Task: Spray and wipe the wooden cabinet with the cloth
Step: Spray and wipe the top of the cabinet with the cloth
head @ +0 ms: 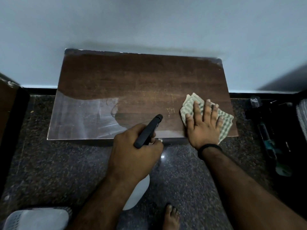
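While the person is leaning over the dark brown wooden cabinet top set against the pale blue wall, the right hand is lying flat with fingers spread, pressing a folded green-and-white checked cloth onto the front right part of the wood. The left hand is curling around the neck of a white spray bottle with a black trigger head, whose nozzle is pointing toward the middle of the cabinet top; the bottle's pale body is hanging below the front edge. A greyish, smeared patch is covering the front left part of the wood, and a thinner one is running along the back edge. A black wristband is sitting on the right wrist. A bare foot is standing on the dark speckled stone floor.
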### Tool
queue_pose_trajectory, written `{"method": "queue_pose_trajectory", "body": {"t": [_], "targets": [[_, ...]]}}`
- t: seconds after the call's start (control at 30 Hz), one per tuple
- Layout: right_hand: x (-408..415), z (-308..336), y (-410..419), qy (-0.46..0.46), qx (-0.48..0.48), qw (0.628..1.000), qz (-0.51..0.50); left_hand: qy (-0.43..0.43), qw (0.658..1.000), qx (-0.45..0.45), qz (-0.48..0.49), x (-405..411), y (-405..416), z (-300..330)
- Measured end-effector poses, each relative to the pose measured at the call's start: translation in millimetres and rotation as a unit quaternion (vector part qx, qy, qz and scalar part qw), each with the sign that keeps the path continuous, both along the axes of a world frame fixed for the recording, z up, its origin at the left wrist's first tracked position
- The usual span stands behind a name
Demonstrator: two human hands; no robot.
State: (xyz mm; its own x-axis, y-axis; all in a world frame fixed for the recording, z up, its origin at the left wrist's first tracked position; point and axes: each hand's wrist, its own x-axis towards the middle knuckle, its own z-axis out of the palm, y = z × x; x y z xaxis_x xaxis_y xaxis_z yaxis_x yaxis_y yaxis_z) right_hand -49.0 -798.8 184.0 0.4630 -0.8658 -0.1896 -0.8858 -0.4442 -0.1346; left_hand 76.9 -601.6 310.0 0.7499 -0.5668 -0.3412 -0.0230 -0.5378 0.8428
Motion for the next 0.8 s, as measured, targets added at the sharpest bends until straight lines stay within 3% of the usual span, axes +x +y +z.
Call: {"method": "queue_pose_trajectory", "body": {"t": [0.2,0.8], "targets": [[32,3,33,0.002,0.021,0.997,-0.08,0.0,1.0,0.006,0.006,17,21,2],[214,5,159,-0.017,0.033,0.996,0.086,-0.049,0.995,0.042,0.082,110,136,-11]]}}
